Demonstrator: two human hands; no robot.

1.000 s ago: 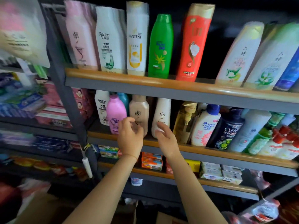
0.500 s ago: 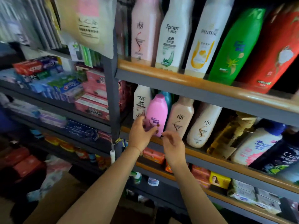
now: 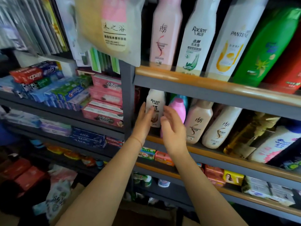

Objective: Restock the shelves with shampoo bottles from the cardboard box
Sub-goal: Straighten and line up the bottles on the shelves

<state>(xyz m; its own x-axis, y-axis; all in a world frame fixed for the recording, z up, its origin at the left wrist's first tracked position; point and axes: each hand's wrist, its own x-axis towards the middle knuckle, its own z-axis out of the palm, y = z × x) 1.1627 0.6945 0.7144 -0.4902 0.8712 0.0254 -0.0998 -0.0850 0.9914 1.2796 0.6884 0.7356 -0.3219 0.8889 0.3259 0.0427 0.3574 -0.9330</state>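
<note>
A pink bottle is standing right of a white Raclen bottle; a green bottle is showing above them.

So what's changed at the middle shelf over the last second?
Both hands shifted left along the shelf: from the beige bottle and white bottle to the small white Raclen bottle. The left hand touches it; the right hand covers the pink bottle. The bottles stayed put.

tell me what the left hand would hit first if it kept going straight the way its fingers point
Most likely the small white Racten bottle on the middle shelf; the left hand already has its fingertips at its side, though depth is unclear.
</note>
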